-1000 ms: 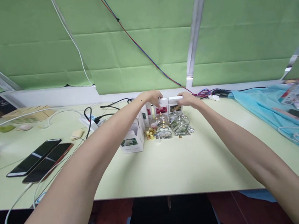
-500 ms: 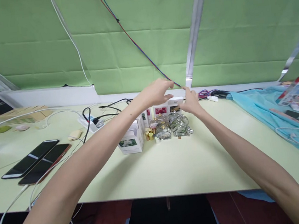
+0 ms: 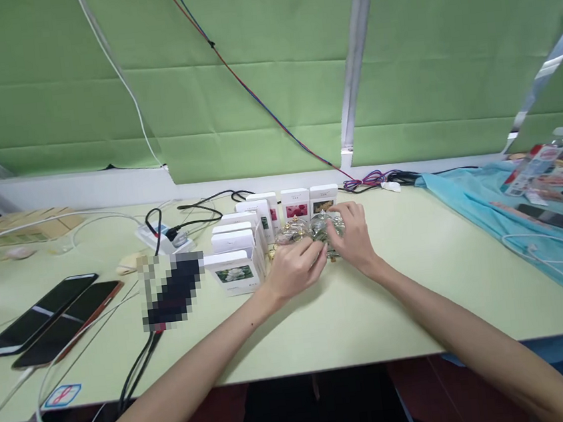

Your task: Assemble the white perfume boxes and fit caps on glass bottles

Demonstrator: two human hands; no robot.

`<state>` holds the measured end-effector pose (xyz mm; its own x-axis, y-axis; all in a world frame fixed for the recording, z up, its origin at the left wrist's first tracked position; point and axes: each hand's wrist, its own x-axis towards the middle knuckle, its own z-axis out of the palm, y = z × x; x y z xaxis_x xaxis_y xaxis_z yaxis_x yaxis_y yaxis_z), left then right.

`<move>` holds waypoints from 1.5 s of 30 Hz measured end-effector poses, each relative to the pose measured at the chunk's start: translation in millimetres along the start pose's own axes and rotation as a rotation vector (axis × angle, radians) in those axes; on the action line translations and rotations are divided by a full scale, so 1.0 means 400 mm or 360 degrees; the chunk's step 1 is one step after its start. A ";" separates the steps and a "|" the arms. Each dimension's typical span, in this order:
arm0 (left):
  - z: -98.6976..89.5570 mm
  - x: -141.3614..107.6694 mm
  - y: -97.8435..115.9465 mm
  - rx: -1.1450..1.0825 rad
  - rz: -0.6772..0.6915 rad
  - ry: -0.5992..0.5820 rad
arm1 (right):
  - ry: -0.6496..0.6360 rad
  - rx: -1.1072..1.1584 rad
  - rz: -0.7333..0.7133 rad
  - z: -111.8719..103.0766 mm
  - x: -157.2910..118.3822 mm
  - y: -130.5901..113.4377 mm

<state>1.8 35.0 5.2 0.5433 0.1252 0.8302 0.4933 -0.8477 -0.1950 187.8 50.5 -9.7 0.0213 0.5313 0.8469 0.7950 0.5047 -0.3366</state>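
Several small glass perfume bottles (image 3: 322, 224) with silver and gold tops stand clustered at the middle of the table, partly covered by my hands. My right hand (image 3: 357, 238) curls its fingers and thumb about a silver-topped glass bottle on the right of the cluster. In front of the bottles, my left hand (image 3: 294, 265) is closed, thumb against fingers; whatever is in it is hidden. White cartons with flower pictures surround the bottles: a front carton (image 3: 235, 274) beside my left hand, and a carton with a pink picture (image 3: 296, 206) behind.
Two phones (image 3: 64, 314) lie on the left with white cables. A power strip (image 3: 166, 240) has black plugs in it. At the right, a blue cloth (image 3: 467, 205) carries a phone and clutter. The green curtain (image 3: 250, 107) hangs behind the table.
Both hands have come down and back from above the cartons at the rear to the glass bottles. My left hand has closed. The view has shifted slightly, uncovering the row of cartons.
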 end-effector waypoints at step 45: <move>0.061 -0.116 0.055 -0.0809 -0.0221 -0.0551 | -0.0655 0.0782 0.0479 0.024 -0.096 -0.091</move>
<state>4.1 23.2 -50.5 0.7276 0.3394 0.5961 0.2369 -0.9399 0.2459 152.1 18.2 -34.1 -0.1108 0.8612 0.4961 0.4228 0.4926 -0.7606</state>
